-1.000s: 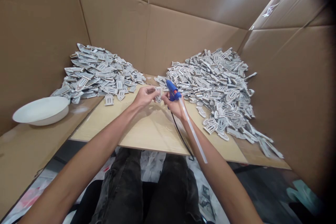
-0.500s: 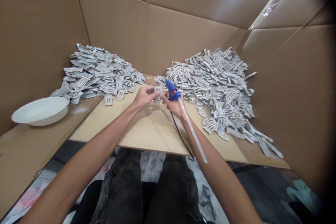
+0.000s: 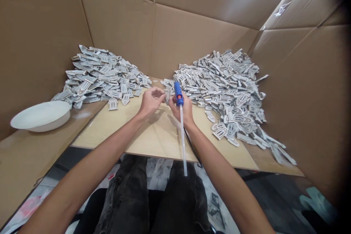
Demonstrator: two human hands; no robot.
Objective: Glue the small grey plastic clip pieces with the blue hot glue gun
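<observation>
My right hand (image 3: pixel 184 109) is wrapped round a blue hot glue gun (image 3: pixel 178 93), its nozzle pointing away from me. A long clear glue stick (image 3: pixel 183 140) sticks out of the gun's back end, over my forearm. My left hand (image 3: pixel 152 100) pinches a small grey-white arched cutout piece (image 3: pixel 167 96) by its left side, just above the board. The thumb of my right hand is close to the piece's right edge; whether it touches cannot be made out. A black cord (image 3: pixel 192 146) runs down from the gun past the board's front edge.
Heaps of similar arched pieces stand at the left (image 3: pixel 104 76) and right (image 3: pixel 222 84) against cardboard walls (image 3: pixel 205 25). A white bowl (image 3: pixel 41 117) sits at the far left. The pale wooden board (image 3: pixel 153 139) lies beneath my hands, its front edge above my legs.
The glue gun has swung, so its glue stick now points almost straight down the view instead of slanting right. The held piece has shifted slightly up and to the right.
</observation>
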